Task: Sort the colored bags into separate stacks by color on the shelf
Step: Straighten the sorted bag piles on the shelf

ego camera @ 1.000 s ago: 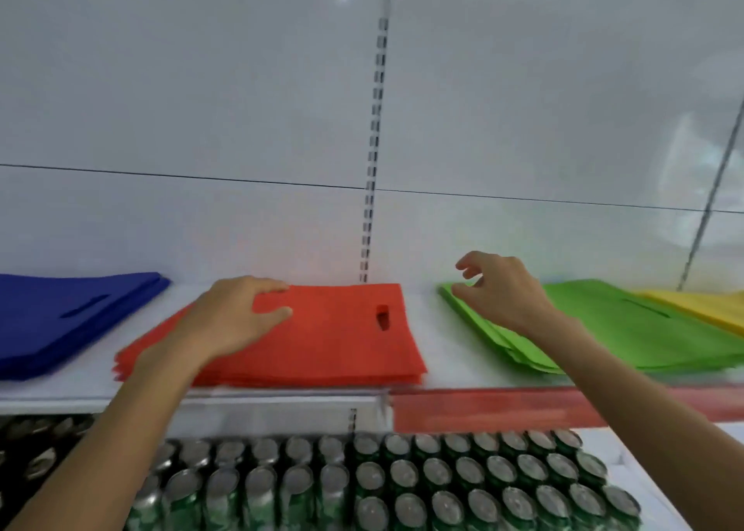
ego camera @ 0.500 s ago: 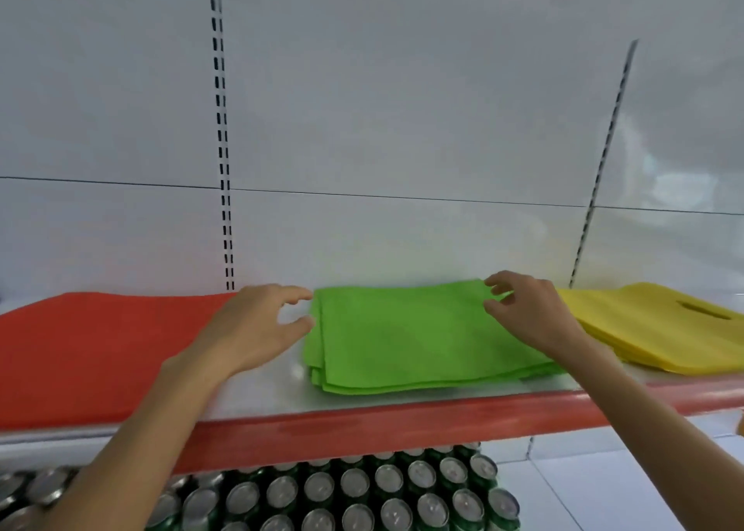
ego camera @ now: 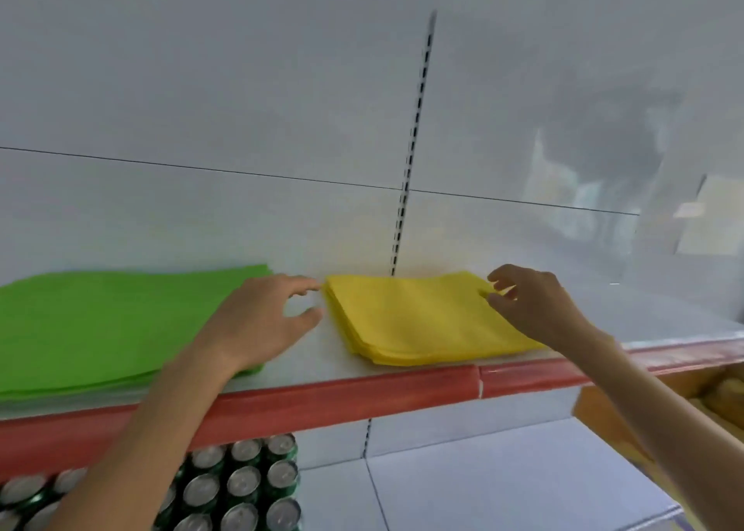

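Hands moved from green stack [ego camera: 100, 321] to yellow stack [ego camera: 414, 321]; left hand [ego camera: 257, 325] open alongside; right hand [ego camera: 535, 309] curled, grip unclear; sorting looks nearly done.

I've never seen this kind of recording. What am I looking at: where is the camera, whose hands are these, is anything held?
The camera sits on a person's head, looking down at their bare hands; no machine is involved. On the shelf lie a green stack and a yellow stack of flat bags, with cans below. The left hand is open beside the yellow stack's left edge. The right hand curls its fingers at the right edge; whether it pinches a bag is unclear.
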Motion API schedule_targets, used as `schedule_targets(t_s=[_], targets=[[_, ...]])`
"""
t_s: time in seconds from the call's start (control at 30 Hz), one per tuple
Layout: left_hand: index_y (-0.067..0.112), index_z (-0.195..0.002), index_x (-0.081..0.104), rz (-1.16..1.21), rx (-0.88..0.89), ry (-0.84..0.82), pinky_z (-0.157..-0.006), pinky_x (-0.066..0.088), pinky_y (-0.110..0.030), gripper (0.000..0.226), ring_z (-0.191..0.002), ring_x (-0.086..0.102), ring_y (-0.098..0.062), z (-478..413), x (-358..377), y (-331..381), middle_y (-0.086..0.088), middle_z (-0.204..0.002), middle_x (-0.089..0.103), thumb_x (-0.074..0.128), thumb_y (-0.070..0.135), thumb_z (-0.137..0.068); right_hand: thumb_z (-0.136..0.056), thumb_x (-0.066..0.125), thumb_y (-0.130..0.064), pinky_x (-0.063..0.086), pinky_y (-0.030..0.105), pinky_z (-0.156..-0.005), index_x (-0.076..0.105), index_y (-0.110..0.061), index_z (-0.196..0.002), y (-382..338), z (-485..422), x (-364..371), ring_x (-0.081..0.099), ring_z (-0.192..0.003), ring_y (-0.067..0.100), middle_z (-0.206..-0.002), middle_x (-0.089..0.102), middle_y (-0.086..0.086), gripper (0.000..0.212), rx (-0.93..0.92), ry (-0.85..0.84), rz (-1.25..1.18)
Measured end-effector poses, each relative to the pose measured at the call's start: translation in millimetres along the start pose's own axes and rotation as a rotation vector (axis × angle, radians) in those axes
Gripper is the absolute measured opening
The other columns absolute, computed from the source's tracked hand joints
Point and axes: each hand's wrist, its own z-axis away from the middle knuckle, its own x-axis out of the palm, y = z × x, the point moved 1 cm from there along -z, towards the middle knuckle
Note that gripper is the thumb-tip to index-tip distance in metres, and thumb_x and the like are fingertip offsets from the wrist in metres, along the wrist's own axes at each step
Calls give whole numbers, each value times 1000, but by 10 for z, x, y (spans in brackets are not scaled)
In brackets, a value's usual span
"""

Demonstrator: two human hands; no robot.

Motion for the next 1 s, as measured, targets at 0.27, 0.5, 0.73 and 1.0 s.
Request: schedule_targets(t_s=[0.27,0.5,0.73,1.0], targets=[[41,-146,10,-134,-150,-366,-108,32,-38,131,-134,35,-18,-286,699,570,2,-151,29,15,103,-31,-88,60,-28,46,36,-90,59,-17,-118,842,-282,-148,59,-103,18,-114,64,2,32,-36,-21,26],[45,-144,-5,-222,-204,-446,-109,31,-36,144,-138,28,-17,-386,842,556,4,-154,18,33,101,-17,-56,51,-85,27,28,-104,46,-31,-133,1229,-363,-138,37,-130,14,-140,45,-5,94,-151,-296,67],[46,-144,7,-129,-250,-378,-112,26,-29,137,-139,24,-11,-359,932,537,9,-154,19,40,100,-22,-22,32,-103,32,25,-99,38,-41,-137,1538,-496,-127,39,-125,9,-140,39,-15,131,-244,-434,13],[55,-134,31,-139,-360,-164,-97,42,-31,122,-124,46,-17,-312,1056,571,5,-142,45,29,104,-22,-29,40,-101,28,17,-94,48,-45,-127,1771,-652,-63,38,-114,-2,-126,38,-24,113,-379,-453,-104]])
